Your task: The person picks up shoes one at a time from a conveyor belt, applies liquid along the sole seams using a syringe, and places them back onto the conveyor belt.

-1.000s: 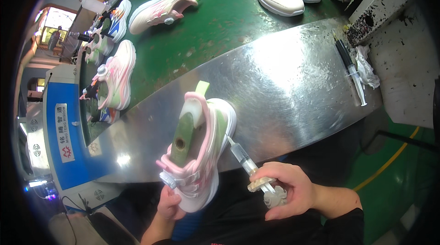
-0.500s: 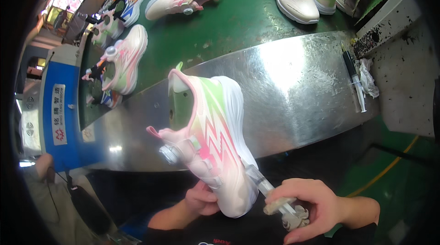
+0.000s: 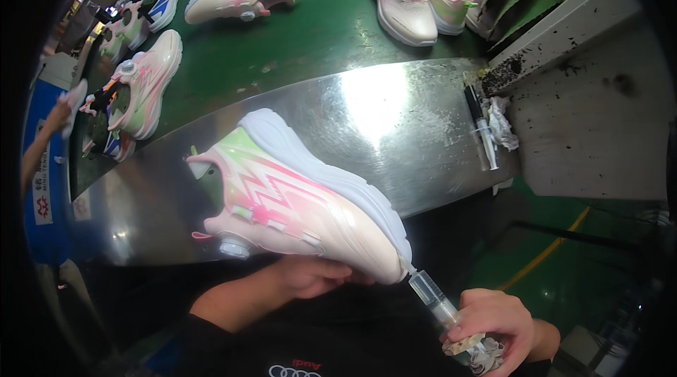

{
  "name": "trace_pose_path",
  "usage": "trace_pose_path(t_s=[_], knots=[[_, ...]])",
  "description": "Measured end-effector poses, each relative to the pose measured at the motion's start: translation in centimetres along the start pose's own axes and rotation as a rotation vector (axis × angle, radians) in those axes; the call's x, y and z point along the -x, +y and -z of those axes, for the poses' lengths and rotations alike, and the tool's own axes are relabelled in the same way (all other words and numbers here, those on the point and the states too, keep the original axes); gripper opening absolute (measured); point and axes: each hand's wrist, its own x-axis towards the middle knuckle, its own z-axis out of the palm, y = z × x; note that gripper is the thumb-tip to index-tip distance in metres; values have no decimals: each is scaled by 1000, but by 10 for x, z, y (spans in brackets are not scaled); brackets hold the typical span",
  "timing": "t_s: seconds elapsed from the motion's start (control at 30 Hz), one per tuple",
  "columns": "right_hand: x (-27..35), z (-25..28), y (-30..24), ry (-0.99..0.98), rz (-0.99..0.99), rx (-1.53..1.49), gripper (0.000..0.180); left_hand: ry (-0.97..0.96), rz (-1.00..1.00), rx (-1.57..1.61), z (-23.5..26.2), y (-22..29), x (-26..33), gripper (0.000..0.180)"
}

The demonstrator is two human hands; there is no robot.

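My left hand (image 3: 314, 276) is closed on a white, pink and green sneaker (image 3: 300, 211), gripping it from below near the forefoot. The sneaker lies tilted on its side in the air, white sole turned up and away, toe toward the right. A clear plastic syringe (image 3: 431, 297) is in my closed right hand (image 3: 496, 317). Its narrow tip meets the toe where the upper joins the sole. Some crumpled whitish material (image 3: 485, 354) is bunched in the same hand, around the syringe's rear end.
Beyond the sneaker runs a shiny metal plate (image 3: 296, 119) along a green table (image 3: 282, 59). Several sneakers stand at the left and back. By a stained grey panel (image 3: 585, 116) lie another syringe (image 3: 481, 126) and crumpled tissue (image 3: 501, 123). Another person's hand (image 3: 60, 114) holds a shoe at far left.
The sneaker has turned, its heel swinging left and its sole facing up more. The syringe tip has gone from the forefoot's side to the toe. Another person's hand with a shoe has appeared.
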Motion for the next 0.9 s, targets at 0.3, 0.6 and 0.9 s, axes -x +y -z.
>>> trace_pose_path(t_s=[0.3,0.6,0.9], knots=[[12,-1,0,85,59,115,68,-61,-20,-49,-1,2,-26,43],[9,-6,2,121,145,273,65,-96,-40,-30,-10,2,-43,41],[11,-22,13,43,98,768,46,-139,-121,-51,-33,3,-47,41]])
